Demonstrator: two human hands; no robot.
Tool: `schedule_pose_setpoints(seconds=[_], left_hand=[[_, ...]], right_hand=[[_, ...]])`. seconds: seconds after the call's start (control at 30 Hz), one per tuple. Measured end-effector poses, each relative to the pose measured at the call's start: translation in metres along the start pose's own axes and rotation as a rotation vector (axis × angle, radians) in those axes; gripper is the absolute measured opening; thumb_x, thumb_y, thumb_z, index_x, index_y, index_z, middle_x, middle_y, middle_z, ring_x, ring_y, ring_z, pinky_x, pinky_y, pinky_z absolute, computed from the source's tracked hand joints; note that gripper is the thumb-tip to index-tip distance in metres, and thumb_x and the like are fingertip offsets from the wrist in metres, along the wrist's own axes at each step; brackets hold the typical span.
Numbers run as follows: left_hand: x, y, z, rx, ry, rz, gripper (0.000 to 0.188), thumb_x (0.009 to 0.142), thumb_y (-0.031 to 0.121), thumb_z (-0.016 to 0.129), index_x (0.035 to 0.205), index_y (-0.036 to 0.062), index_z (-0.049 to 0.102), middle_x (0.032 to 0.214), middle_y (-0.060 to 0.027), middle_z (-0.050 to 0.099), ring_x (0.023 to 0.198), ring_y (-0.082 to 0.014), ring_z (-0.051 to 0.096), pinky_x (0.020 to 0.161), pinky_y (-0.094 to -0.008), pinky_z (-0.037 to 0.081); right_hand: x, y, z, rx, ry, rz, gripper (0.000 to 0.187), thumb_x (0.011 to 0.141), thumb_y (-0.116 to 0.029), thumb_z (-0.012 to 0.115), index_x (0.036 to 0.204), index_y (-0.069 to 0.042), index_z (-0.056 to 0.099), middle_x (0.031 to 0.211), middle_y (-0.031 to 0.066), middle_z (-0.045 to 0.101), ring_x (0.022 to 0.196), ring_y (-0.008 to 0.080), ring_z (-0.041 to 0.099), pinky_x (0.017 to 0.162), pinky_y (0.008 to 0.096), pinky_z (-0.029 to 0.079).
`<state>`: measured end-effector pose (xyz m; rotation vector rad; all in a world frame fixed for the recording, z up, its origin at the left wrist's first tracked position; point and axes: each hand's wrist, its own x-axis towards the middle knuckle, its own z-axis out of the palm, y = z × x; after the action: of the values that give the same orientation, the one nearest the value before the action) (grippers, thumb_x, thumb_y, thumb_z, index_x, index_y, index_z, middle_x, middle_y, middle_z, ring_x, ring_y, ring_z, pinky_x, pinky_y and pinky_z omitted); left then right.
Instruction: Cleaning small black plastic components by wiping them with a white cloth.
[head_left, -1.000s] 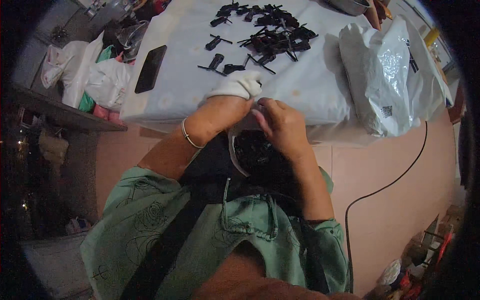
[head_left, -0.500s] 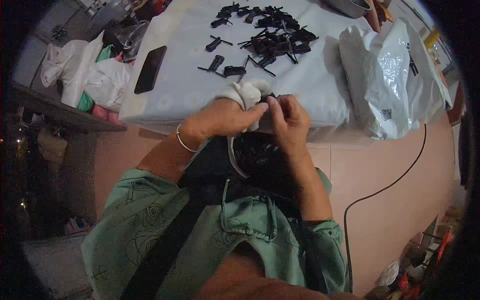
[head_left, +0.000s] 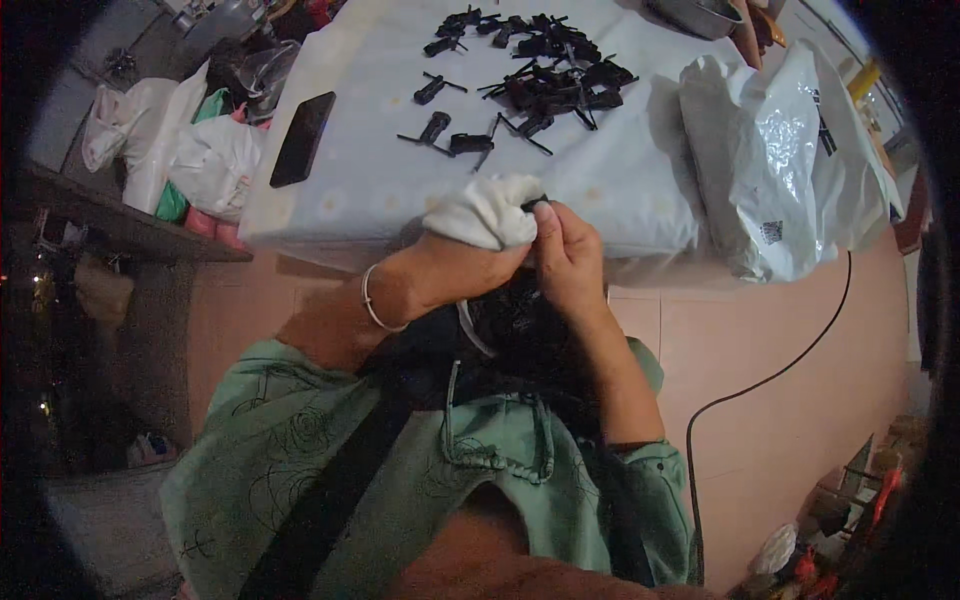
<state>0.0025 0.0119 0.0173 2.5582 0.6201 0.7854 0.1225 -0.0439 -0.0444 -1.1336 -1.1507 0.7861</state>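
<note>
At the near edge of the white-covered table, my left hand is closed around a bunched white cloth. My right hand pinches a small black piece that sticks out of the cloth; most of it is hidden. Beyond my hands lie several small black plastic parts with thin arms, a few spread singly like the near black part, the others in a loose pile. Below my hands, over my lap, is a dark area with black things, too dim to make out.
A black phone lies at the table's left. To the right stands a large white plastic bag, with a metal bowl behind it. White bags fill a shelf at left. A black cable crosses the floor.
My left hand has turned and the cloth now bunches over its top, covering more of the black piece. My right hand has shifted slightly down and left.
</note>
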Motion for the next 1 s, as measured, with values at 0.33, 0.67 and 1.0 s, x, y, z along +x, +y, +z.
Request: schedule_pose_setpoints(seconds=[0.33, 0.67, 1.0], left_hand=[[-0.011, -0.016, -0.001, -0.455, 0.162, -0.240, 0.025, 0.081, 0.010, 0.050, 0.104, 0.0026, 0.046, 0.082, -0.0061, 0.054, 0.069, -0.0197, 0.054, 0.062, -0.0323, 0.045], [-0.010, -0.011, -0.013, -0.632, -0.163, -0.459, 0.029, 0.082, 0.010, 0.046, 0.109, -0.0004, 0.044, 0.071, -0.0036, 0.048, 0.061, -0.0081, 0.045, 0.052, -0.0256, 0.040], [-0.013, -0.009, -0.003, -0.472, -0.166, -0.347, 0.030, 0.083, 0.011, 0.044, 0.111, -0.0010, 0.042, 0.088, -0.0054, 0.050, 0.081, -0.0141, 0.047, 0.071, -0.0292, 0.042]], right_hand=[[0.004, -0.015, -0.005, 0.055, 0.057, 0.015, 0.015, 0.085, -0.014, 0.052, 0.083, 0.000, 0.057, 0.070, -0.0018, 0.054, 0.066, 0.0064, 0.049, 0.062, 0.0205, 0.041], [0.002, -0.015, -0.015, -0.103, -0.129, -0.042, 0.009, 0.079, -0.008, 0.060, 0.080, 0.000, 0.057, 0.065, -0.0010, 0.053, 0.061, 0.0049, 0.046, 0.055, 0.0195, 0.039], [0.002, -0.006, -0.009, -0.117, -0.141, -0.066, 0.024, 0.088, -0.016, 0.049, 0.069, -0.001, 0.048, 0.058, -0.0042, 0.041, 0.056, 0.0056, 0.035, 0.050, 0.0212, 0.033]])
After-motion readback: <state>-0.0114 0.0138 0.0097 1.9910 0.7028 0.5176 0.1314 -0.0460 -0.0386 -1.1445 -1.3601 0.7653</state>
